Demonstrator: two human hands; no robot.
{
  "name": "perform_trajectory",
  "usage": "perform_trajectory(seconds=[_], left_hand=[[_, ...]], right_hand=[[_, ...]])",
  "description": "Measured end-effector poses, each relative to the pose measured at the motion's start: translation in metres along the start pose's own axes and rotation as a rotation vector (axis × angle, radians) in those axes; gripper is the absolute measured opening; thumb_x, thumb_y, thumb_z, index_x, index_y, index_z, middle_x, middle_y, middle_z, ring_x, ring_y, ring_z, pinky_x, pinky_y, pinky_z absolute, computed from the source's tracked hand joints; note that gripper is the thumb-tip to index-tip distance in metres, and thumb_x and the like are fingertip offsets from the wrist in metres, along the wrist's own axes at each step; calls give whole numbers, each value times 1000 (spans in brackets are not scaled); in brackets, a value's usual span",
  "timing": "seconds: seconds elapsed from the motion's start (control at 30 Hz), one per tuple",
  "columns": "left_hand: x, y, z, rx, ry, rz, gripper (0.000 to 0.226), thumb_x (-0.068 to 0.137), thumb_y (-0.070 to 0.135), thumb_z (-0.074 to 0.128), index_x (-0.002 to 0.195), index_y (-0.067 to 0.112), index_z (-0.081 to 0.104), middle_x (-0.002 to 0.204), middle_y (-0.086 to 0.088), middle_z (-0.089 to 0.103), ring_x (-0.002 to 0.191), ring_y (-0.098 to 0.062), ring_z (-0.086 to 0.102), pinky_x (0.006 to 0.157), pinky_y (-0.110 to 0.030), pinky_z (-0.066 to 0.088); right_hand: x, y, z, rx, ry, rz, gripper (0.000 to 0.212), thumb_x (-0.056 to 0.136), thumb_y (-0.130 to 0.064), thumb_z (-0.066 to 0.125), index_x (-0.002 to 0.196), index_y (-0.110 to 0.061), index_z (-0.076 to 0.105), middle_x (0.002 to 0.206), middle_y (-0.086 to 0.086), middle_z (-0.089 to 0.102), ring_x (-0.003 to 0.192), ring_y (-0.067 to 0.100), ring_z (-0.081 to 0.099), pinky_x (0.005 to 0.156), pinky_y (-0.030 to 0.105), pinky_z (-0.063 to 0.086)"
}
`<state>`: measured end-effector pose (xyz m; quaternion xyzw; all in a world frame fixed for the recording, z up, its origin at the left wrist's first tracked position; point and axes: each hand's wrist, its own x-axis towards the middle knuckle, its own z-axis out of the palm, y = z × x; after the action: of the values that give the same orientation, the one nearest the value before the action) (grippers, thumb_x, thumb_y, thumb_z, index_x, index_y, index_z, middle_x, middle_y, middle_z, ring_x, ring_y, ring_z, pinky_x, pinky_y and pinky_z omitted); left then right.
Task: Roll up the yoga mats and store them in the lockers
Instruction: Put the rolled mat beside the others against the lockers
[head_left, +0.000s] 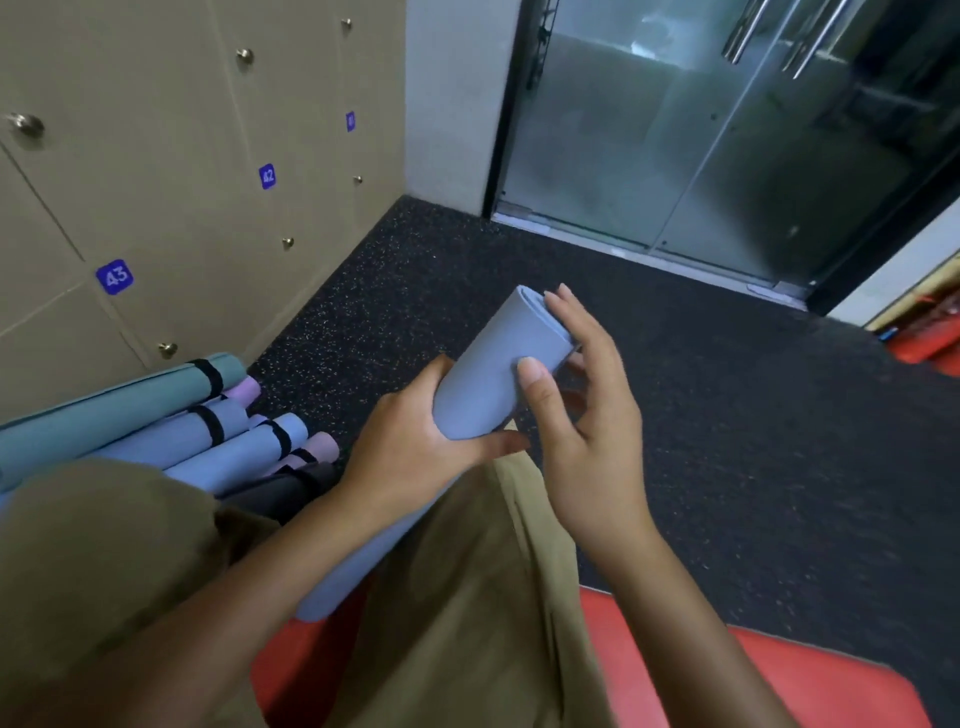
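- The mat (478, 395) is grey-blue, matte and rolled into a tight tube; the spiral of its layers shows at the far end, and its near end lies across the person's lap, above a red seat (779, 686).
- Lockers (156, 171) line the wall on the left, all doors shut, with blue number tags (43 and 42 read clearly; a third is too blurred to read).
- On the floor (727, 415) at the foot of the lockers lies a pile (197, 431) of rolled mats in teal, blue, lilac and probably black, most bound with black straps.
- The left hand (415, 447) grips the tube from below, thumb along its near side.
- The right hand (592, 415) holds the far end: thumb pressed on the outer layer, fingers (563, 312) curled over the rim.
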<state>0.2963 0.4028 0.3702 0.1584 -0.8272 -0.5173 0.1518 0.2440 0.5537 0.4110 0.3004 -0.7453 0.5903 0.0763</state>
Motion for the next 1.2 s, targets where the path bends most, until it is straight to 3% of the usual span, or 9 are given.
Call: perform_trajectory(seconds=[0.1, 0.23, 0.43, 0.57, 0.67, 0.73, 0.87, 1.0, 1.2], left_hand=[[3, -7, 7, 202, -150, -19, 85, 41, 87, 72, 107, 34, 56, 94, 11, 71, 89, -13, 69, 79, -44, 58], [8, -4, 12, 407, -266, 57, 102, 37, 101, 58, 121, 42, 51, 103, 19, 65, 95, -17, 66, 83, -43, 55], [13, 8, 26, 707, -338, 165, 105, 45, 108, 36, 120, 36, 50, 113, 8, 62, 96, -30, 63, 78, -41, 49], [9, 14, 40, 854, -338, 244, 100, 52, 106, 34, 121, 35, 48, 116, 0, 65, 96, -33, 62, 73, -39, 41], [7, 22, 45, 893, -347, 261, 94, 55, 103, 36, 115, 32, 48, 108, 1, 66, 82, -28, 53, 71, -38, 39], [6, 25, 48, 896, -359, 265, 92, 56, 102, 36, 111, 30, 48, 104, 0, 65, 77, -25, 45, 70, -38, 38], [8, 26, 54, 863, -375, 291, 90, 55, 103, 33, 103, 28, 45, 103, -1, 64, 75, -26, 46, 68, -38, 39], [7, 28, 61, 838, -389, 324, 88, 57, 103, 34, 99, 26, 43, 102, -1, 63, 75, -28, 48, 68, -38, 40], [5, 29, 65, 822, -376, 343, 89, 58, 101, 37, 103, 25, 45, 104, -3, 64, 77, -28, 49, 68, -38, 39]], right_hand=[[-22, 29, -5, 9, 91, 149, 44, 102, -33, 60, 144, -30, 51, 151, -10, 50, 134, 17, 53, 105, 48, 49], [-46, 46, -17, -42, 143, 252, 46, 103, -33, 59, 147, -32, 48, 146, -7, 55, 131, 17, 56, 105, 49, 49], [-87, 60, -59, -195, 71, 350, 51, 104, -37, 54, 152, -29, 42, 143, -19, 50, 117, 4, 60, 96, 21, 49], [-120, 80, -105, -299, 73, 453, 47, 103, -35, 56, 149, -29, 47, 134, -12, 57, 112, 3, 63, 86, 13, 49], [-145, 102, -138, -411, 64, 541, 41, 102, -33, 58, 143, -28, 54, 127, -9, 63, 109, -1, 63, 84, 11, 48], [-163, 117, -160, -514, 40, 582, 37, 101, -33, 60, 138, -27, 58, 126, -10, 65, 108, -1, 63, 88, 19, 51], [-192, 141, -213, -704, -51, 706, 32, 99, -31, 64, 129, -20, 64, 121, -6, 69, 110, 11, 65, 91, 31, 52], [-219, 145, -274, -915, -128, 868, 38, 95, -30, 72, 128, -14, 65, 122, 1, 68, 113, 20, 63, 92, 27, 43], [-250, 152, -333, -1064, -224, 1197, 47, 88, -47, 75, 123, -17, 63, 119, 5, 67, 107, 22, 61, 88, 32, 46]])
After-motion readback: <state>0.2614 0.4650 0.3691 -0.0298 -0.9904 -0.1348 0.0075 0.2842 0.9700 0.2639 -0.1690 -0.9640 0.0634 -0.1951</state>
